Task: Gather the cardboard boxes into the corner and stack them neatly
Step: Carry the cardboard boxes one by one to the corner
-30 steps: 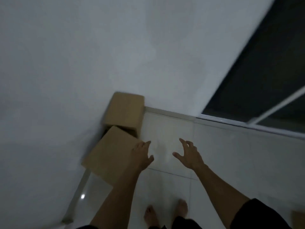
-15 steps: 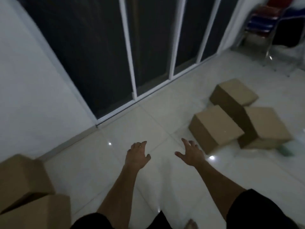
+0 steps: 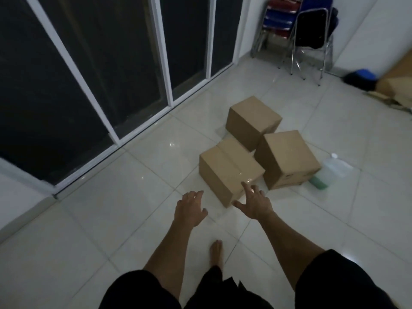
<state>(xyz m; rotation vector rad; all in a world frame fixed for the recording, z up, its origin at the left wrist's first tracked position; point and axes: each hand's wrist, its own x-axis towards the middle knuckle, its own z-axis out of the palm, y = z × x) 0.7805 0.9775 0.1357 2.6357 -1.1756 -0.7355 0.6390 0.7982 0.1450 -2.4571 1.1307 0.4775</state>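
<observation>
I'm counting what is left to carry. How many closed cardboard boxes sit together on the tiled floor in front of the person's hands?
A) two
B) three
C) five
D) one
B: three boxes stand clustered on the floor, the nearest box just beyond the open right hand and left hand, one box to its right and one box behind.

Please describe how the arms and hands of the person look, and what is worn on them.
Both hands, left and right, are bare: no gloves, rings or watch visible. The forearms are uncovered; short black sleeves cover the upper arms.
</observation>
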